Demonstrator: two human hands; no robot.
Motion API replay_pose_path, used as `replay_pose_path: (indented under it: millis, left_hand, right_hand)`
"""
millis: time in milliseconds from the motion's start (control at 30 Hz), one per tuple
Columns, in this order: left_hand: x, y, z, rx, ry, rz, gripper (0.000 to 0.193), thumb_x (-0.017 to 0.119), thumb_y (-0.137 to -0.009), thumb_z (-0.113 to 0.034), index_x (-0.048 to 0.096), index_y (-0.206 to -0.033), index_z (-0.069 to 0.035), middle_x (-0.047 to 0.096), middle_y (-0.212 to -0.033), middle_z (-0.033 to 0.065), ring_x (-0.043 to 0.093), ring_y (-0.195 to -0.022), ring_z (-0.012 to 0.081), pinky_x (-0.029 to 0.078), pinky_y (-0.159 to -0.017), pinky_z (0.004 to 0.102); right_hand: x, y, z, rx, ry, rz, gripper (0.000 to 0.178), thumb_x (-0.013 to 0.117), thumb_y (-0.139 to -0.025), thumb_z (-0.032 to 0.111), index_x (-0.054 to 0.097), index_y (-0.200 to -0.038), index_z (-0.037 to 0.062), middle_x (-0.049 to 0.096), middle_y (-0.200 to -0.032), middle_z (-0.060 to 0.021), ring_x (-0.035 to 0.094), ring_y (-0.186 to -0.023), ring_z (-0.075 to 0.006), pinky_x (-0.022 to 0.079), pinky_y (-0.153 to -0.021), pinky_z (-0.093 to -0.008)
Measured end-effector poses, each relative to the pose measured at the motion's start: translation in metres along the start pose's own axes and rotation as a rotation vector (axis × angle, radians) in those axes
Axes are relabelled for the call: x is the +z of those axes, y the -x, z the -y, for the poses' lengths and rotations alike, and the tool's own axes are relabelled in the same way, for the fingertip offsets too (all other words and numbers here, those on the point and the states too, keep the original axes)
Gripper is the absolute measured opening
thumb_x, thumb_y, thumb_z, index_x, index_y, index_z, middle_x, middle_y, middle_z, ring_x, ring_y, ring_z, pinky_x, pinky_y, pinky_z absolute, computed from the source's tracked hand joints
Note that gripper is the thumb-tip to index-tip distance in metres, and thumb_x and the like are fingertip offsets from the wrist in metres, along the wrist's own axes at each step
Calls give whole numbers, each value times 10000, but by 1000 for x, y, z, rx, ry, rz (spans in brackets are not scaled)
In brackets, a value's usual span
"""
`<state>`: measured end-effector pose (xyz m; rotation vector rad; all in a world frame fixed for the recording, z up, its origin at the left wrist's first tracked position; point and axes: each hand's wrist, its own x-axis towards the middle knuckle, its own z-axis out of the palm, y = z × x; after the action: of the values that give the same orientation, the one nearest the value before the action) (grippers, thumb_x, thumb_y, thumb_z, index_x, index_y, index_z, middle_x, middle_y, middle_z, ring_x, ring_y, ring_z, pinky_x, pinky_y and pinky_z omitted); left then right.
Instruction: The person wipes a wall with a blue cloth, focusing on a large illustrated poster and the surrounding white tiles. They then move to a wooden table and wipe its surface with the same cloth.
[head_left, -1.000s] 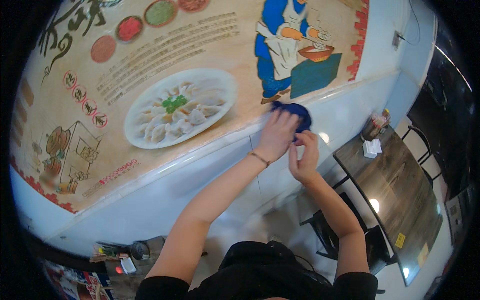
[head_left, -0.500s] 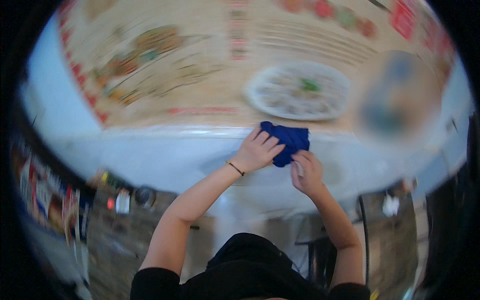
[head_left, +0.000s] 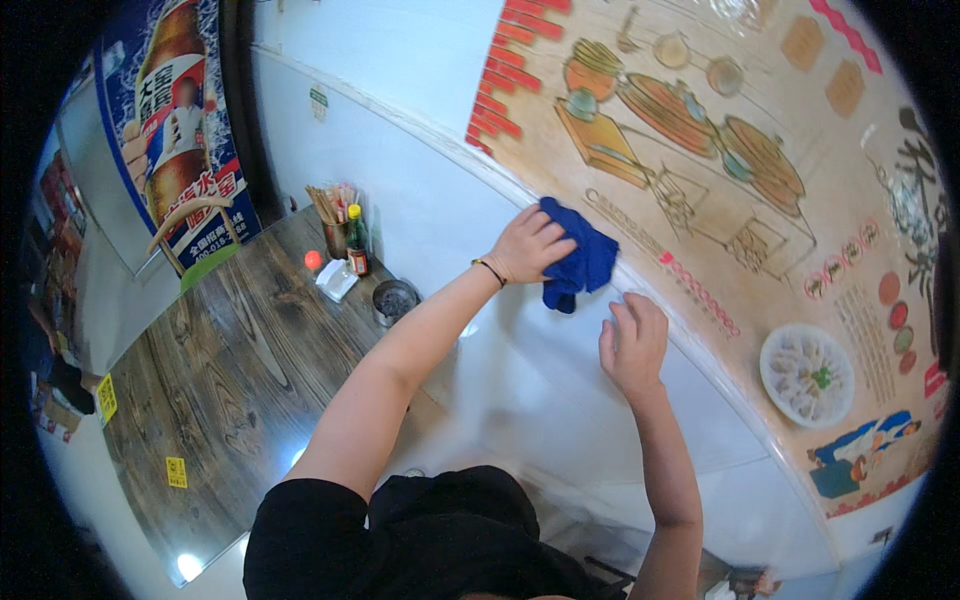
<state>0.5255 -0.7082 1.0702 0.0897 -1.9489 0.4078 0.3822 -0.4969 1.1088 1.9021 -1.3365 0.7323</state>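
My left hand (head_left: 526, 246), with a dark band at the wrist, grips a dark blue cloth (head_left: 583, 254). The cloth is bunched under its fingers and lies against the narrow white ledge (head_left: 700, 352) that runs along the wall below a large illustrated poster (head_left: 640, 215). One corner of the fabric hangs below the ledge. To the right of the cloth and apart from it, my right hand (head_left: 636, 342) is raised near the wall. Its fingers are loosely bent, the thumb stands apart, and nothing shows in it.
On the left stands a dark wooden table (head_left: 230, 370). Near the wall it bears a sauce bottle (head_left: 356, 245), a chopstick holder (head_left: 335, 238), a white tissue pack (head_left: 337, 281) and a dark round bowl (head_left: 394, 300). A chair (head_left: 205, 245) and a tall banner (head_left: 180, 110) stand beyond it.
My view has turned left along the wall, bringing the table and banner into sight. The left hand keeps the blue cloth; the right hand, earlier touching its edge, is now apart from it.
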Motion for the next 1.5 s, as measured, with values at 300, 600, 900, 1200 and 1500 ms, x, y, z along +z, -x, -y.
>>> replay_pose_path:
  millis: [300, 600, 900, 1200, 1500]
  left_hand:
    - [-26, 47, 98, -116, -23, 9, 557, 715, -524, -291, 551, -1026, -115, 483, -1041, 115, 443, -1049, 356, 362, -972, 500]
    - [9, 62, 38, -746, -93, -279, 554, 681, -573, -116, 499, -1086, -14, 438, -1023, 188, 403, -1033, 405, 234, -1052, 545]
    - [103, 186, -150, -1410, 142, 135, 400, 478, -852, -183, 532, -1059, 154, 493, -1179, 301, 393, -1153, 434, 222, -1058, 471]
    - [88, 157, -235, -2034, 1245, 161, 279, 471, -830, -93, 535, -1068, 37, 614, -960, 107, 589, -861, 201, 473, -695, 319]
    - [31, 90, -283, -2001, 1862, -9, 386, 570, -870, -369, 552, -1103, -62, 610, -1052, 105, 592, -961, 239, 496, -832, 394]
  right_hand:
    - [35, 7, -15, -34, 124, -103, 296, 629, -695, 13, 555, -981, 37, 527, -1049, -146, 521, -974, -331, 423, -872, -445]
    - [48, 4, -14, -82, 200, -127, 254, 620, -715, 12, 568, -962, 37, 537, -1040, -134, 525, -976, -323, 438, -887, -429]
    - [42, 8, -19, -114, 160, -158, 234, 623, -706, 18, 565, -932, 20, 550, -1002, -140, 530, -955, -334, 446, -855, -436]
    - [34, 28, -8, 9, -113, -109, 260, 627, -726, 91, 574, -976, 42, 557, -1051, -187, 527, -1005, -376, 415, -927, -488]
    - [9, 207, 45, 774, -781, 241, 508, 605, -839, 320, 439, -1239, 55, 472, -1218, -163, 462, -1143, -293, 341, -1002, -403]
